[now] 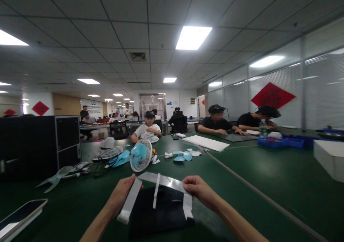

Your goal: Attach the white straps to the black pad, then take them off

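Note:
A long silver-white flat strip is stretched between my two hands above the green table. My left hand is closed on its left corner, where a ribbed length folds down toward me and ends in a thicker white tip. At the other end, my right hand pinches the strip between thumb and fingers, and a short white end hangs below it. A narrow white piece crosses the strip near its middle. Beneath it lies a flat black sheet, partly covered by the strip. What the strip is made of I cannot tell.
A white fan with blue blades stands ahead, with loose blue blades and cables around it. A black computer case and a phone are at left. Co-workers sit across the table. Blue trays and a white box stand right.

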### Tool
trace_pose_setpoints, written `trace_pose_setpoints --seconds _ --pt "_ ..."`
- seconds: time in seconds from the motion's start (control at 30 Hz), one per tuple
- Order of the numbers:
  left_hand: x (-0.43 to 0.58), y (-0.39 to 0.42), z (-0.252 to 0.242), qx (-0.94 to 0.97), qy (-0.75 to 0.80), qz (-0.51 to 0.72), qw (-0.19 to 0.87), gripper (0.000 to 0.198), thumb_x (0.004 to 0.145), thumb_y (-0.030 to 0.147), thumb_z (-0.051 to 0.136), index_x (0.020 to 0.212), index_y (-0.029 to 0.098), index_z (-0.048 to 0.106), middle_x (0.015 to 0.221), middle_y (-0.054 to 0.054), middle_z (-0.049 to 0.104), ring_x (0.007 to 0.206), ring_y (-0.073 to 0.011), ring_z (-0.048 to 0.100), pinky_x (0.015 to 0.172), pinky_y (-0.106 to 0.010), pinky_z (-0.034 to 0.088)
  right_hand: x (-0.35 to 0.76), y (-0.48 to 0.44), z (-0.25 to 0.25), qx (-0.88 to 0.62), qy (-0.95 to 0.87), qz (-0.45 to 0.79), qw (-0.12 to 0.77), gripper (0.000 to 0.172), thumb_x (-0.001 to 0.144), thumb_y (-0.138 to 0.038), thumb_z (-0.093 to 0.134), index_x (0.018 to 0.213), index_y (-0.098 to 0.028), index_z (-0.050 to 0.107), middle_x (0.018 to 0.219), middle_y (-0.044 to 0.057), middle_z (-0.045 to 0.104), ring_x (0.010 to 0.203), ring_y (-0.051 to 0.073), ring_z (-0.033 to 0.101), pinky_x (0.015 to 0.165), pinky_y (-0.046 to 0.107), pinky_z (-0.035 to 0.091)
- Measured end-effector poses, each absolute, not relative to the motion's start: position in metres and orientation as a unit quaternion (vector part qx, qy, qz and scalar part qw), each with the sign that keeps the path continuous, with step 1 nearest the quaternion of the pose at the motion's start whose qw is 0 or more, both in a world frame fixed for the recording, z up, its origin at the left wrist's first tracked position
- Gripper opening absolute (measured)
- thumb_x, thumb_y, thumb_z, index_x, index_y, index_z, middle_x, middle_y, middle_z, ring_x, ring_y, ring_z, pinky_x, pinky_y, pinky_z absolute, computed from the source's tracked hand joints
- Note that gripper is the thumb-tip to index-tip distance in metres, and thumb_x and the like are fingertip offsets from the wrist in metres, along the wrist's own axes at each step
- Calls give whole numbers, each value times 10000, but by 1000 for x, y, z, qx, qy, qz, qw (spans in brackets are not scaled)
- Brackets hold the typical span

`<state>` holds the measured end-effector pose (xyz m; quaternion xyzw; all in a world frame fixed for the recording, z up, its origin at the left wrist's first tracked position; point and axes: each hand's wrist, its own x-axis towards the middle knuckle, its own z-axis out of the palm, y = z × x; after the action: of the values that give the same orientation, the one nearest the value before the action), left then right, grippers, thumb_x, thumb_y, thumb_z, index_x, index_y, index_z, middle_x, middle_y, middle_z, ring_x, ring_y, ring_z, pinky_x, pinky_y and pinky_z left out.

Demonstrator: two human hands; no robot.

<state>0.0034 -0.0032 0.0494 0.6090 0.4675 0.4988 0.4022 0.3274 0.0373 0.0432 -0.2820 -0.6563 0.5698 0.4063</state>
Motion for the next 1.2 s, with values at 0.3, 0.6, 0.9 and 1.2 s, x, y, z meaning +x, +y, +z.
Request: trace_pose_setpoints --seconds 0.3,0.6,0.9,1.2 --pt "8 -12 57 631 472 475 391 419 723 567 627 738 149 629 672 32 575 620 -111 492 571 -209 364 328 38 40 -318 -657 572 374 116 666 -173 634 754 -117 685 634 -16 593 563 78 473 523 195 316" --pt "8 -16 42 619 491 287 541 363 607 454 737 686 130 593 477 25 543 390 -80 474 379 -182 324 328 33 35 -424 -640 570 293 56 593 -170 640 625 -134 668 520 -32 558 482 77 452 478 194 309" --pt "-1 -3 24 620 538 231 523 243 572 328 729 642 120 625 447 7 570 393 -97 527 368 -168 350 321 36 21 -447 -697 482 287 82 607 -176 644 662 -135 688 552 -32 589 505 81 456 510 202 330" --pt "0 -2 22 618 562 219 505 262 556 353 738 613 127 618 421 11 563 375 -97 517 355 -171 341 320 39 16 -450 -736 426 272 114 645 -186 636 721 -132 701 633 -12 641 578 103 534 561 207 385"
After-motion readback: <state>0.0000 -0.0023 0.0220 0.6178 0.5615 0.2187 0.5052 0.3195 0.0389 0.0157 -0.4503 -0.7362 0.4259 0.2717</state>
